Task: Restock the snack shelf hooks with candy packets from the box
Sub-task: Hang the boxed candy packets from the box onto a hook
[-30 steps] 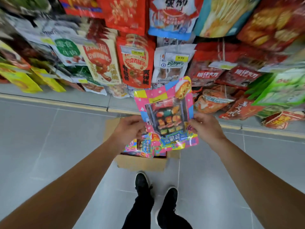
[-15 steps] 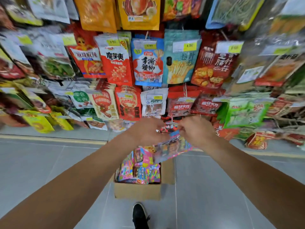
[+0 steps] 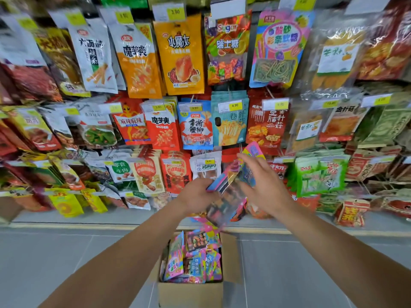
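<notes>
A pink and blue candy packet (image 3: 231, 192) with a clear window hangs tilted between my two hands, in front of the lower snack hooks. My left hand (image 3: 195, 196) grips its left edge. My right hand (image 3: 260, 185) holds its upper right part, fingers spread over the foil. Motion blurs the packet. Below my arms, an open cardboard box (image 3: 191, 292) stands on the floor with several more candy packets (image 3: 193, 258) in it.
The shelf wall (image 3: 200, 107) is packed with hanging snack bags in rows, with yellow price tags above each hook. A pale shelf base and yellow floor strip (image 3: 66, 225) run below. Grey floor tiles (image 3: 55, 263) lie to the left and right of the box.
The view has tilted up toward the higher rows. Both hands have lifted the packet up and slightly right, and it has turned from flat to tilted.
</notes>
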### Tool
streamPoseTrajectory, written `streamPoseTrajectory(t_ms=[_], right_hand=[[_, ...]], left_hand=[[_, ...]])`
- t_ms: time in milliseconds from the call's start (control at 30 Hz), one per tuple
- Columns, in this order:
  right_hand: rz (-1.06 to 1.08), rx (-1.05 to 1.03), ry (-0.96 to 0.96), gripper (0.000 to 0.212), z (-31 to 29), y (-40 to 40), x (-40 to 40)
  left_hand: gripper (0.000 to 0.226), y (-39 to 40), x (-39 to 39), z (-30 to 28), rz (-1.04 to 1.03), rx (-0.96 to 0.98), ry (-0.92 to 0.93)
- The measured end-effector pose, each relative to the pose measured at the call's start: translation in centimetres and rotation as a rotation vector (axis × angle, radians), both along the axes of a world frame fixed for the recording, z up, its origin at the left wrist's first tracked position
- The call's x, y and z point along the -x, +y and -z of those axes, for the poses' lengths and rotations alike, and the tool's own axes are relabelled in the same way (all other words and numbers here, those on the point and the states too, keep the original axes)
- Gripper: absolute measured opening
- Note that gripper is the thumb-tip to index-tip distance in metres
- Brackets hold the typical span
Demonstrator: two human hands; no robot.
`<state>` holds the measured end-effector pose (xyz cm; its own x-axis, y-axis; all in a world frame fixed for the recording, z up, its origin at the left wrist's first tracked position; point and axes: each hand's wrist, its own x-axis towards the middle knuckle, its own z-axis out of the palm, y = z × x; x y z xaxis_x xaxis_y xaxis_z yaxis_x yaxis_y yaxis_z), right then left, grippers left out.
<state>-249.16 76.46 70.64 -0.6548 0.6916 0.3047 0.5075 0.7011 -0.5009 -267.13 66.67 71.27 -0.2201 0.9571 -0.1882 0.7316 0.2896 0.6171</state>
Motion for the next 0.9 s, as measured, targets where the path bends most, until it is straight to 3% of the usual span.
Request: streamPoseTrajectory(t_ms=[133, 267, 367, 500, 600, 700, 900], right_hand=[[0.053, 0.091, 0.206, 0.068, -1.2, -0.5, -0.4], [0.189, 0.186, 0.365, 0.064, -2.2, -0.1, -0.9], [0.298, 0.425, 0.420, 0.065, -2.9, 0.0, -1.0], [0.216, 0.835, 0.597, 0.061, -3.8, 0.0, -0.6], [0.067, 0.947, 0.710, 0.026, -5.9, -0.5, -0.2], [0.063, 0.812, 0.708, 0.007, -8.1, -0.5, -0.3], [0.026, 0.701, 0.717, 0.015, -12.6, 1.4, 0.0]], left_hand=[[0.031, -0.8, 0.0, -1.3, -0.037, -0.067, -0.086], [0.015, -1.7, 0.5, -2.2, -0.216, -0.208, -0.417], [0.013, -2.1, 0.5, -3.3, -0.314, -0.318, -0.697], [0.005, -1.8, 0.2, -4.5, -0.366, -0.344, -0.964], [0.007, -1.3, 0.0, -5.7, -0.357, -0.381, -0.991], [0.006, -0.6, -0.5, -7.0, -0.349, -0.421, -0.924], [0.021, 1.6, -0.2, -11.1, -0.294, -0.487, -0.799]])
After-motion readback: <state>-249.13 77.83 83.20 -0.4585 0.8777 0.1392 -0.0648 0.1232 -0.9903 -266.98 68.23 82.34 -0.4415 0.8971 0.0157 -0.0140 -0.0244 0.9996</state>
